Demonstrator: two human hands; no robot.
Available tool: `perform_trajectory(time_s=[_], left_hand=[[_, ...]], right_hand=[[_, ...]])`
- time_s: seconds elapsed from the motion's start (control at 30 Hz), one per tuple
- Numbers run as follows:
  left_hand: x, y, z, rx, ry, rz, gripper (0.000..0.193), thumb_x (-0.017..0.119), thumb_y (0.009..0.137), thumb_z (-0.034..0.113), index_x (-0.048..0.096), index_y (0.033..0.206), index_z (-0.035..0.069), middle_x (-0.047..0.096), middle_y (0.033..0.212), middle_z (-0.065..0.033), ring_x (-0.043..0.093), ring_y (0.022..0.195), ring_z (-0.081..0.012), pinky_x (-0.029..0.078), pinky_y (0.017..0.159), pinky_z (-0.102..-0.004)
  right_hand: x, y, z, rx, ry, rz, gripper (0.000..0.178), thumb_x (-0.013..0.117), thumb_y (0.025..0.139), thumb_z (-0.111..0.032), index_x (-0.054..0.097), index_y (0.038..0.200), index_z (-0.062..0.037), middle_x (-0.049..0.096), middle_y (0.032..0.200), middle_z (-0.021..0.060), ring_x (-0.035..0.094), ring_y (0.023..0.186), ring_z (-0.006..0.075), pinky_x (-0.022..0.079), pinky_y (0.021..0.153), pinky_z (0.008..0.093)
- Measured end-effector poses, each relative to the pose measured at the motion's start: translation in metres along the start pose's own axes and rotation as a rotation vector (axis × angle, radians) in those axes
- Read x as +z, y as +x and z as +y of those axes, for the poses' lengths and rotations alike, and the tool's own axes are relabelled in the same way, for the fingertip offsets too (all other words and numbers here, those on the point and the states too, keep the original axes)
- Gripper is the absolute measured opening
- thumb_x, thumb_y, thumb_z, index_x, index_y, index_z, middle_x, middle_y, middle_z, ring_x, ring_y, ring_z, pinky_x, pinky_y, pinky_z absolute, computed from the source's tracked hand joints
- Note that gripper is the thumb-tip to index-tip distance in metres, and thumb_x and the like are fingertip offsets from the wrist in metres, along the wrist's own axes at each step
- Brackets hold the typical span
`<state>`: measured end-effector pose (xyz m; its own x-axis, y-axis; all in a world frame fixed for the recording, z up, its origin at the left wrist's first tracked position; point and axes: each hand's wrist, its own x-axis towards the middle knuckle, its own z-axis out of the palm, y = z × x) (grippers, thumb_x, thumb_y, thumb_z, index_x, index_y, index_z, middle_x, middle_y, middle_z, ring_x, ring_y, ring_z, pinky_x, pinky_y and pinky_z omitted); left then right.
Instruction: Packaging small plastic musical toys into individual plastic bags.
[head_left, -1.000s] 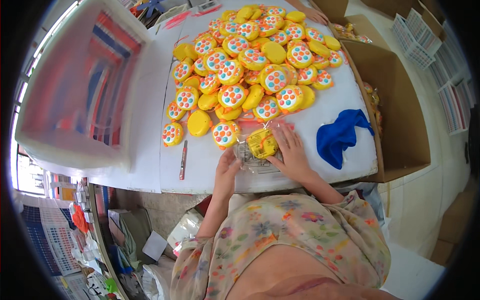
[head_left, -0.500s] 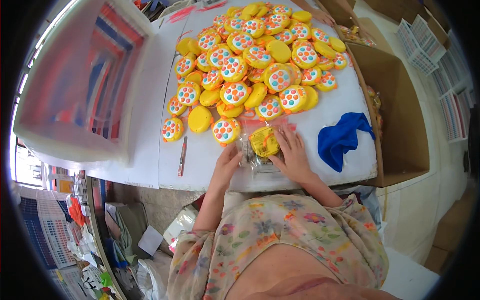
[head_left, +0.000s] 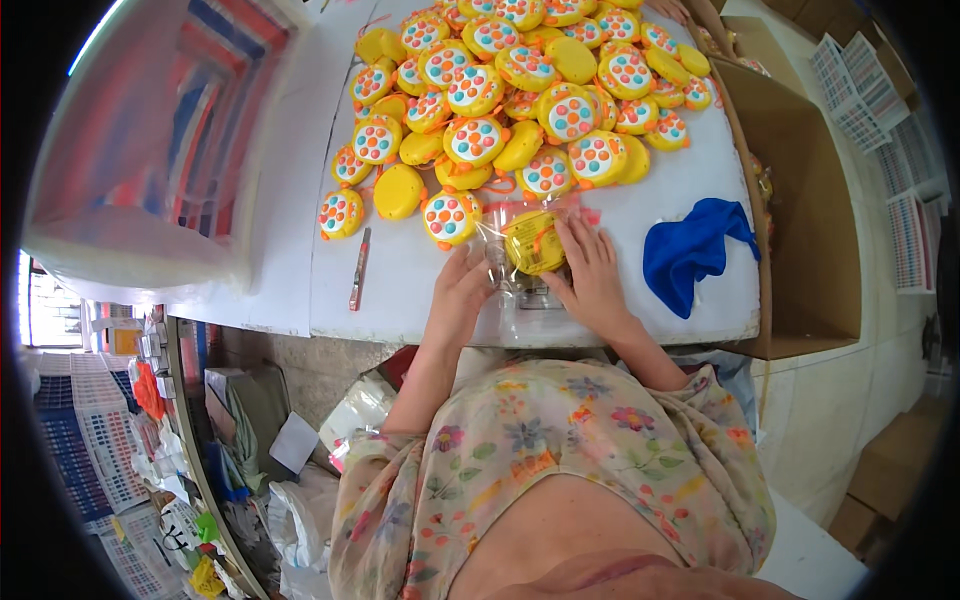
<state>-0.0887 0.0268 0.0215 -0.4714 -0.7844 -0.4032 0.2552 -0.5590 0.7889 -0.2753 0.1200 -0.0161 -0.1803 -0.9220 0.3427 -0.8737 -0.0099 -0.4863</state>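
Note:
A round yellow toy (head_left: 536, 243), plain back up with a dark printed label and an orange loop, lies inside a clear plastic bag (head_left: 507, 310) near the table's front edge. My left hand (head_left: 460, 296) pinches the bag's left side between thumb and fingers. At the toy's right side, my right hand (head_left: 594, 277) holds it through the film, fingers along the far side and thumb at the near edge. Just beyond is a big heap of similar yellow toys (head_left: 474, 142), many showing white faces with coloured round buttons.
A red utility knife (head_left: 360, 270) lies left on the white table (head_left: 400, 322). A blue cloth (head_left: 692, 255) sits at the right, beside an open cardboard box (head_left: 815, 215). Tall plastic-wrapped, striped goods (head_left: 150, 170) stand left. Another person's hand (head_left: 668, 8) shows at the far edge.
The whole view has shifted, so the table sits higher in the picture. My left fingers have curled in on the bag's edge, while my right hand stays at the toy.

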Motion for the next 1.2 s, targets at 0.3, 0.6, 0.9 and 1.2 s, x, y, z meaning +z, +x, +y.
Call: perform_trajectory(time_s=[0.3,0.6,0.9,1.2], left_hand=[[-0.039,0.046,0.011,-0.256,0.024,-0.414,0.046,0.053,0.092,0.013,0.038,0.133,-0.002,0.060,0.113,-0.0093,0.062,0.094,-0.0144,0.054,0.072,-0.0299],[-0.025,0.047,0.003,-0.166,0.127,-0.231,0.037,0.053,0.094,0.019,0.046,0.126,0.003,0.060,0.110,-0.0047,0.060,0.095,-0.0125,0.052,0.077,-0.0272],[-0.002,0.031,-0.006,0.051,0.433,-0.341,0.051,0.059,0.088,0.006,0.038,0.134,0.002,0.053,0.122,-0.0058,0.052,0.109,-0.0130,0.043,0.093,-0.0284],[-0.011,0.037,-0.027,0.063,0.229,-0.233,0.053,0.056,0.087,-0.002,0.036,0.136,0.000,0.056,0.119,-0.0056,0.054,0.104,-0.0102,0.044,0.090,-0.0266]], right_hand=[[-0.001,0.000,-0.001,-0.004,-0.020,-0.015,0.078,0.063,0.081,-0.040,0.029,0.143,-0.0057,0.033,0.145,0.0186,0.031,0.133,0.0366,0.020,0.109,0.0514],[0.000,0.001,0.000,-0.027,-0.040,-0.018,0.079,0.066,0.078,-0.041,0.033,0.142,-0.0074,0.034,0.143,0.0188,0.032,0.132,0.0372,0.021,0.109,0.0523],[-0.004,0.002,-0.004,0.005,0.064,0.020,0.083,0.077,0.069,-0.025,0.036,0.141,-0.0112,0.031,0.145,0.0174,0.037,0.128,0.0366,0.025,0.106,0.0534],[-0.006,0.003,0.005,0.012,0.016,0.023,0.067,0.071,0.074,-0.014,0.046,0.135,-0.0138,0.038,0.140,0.0168,0.044,0.116,0.0370,0.038,0.099,0.0439]])
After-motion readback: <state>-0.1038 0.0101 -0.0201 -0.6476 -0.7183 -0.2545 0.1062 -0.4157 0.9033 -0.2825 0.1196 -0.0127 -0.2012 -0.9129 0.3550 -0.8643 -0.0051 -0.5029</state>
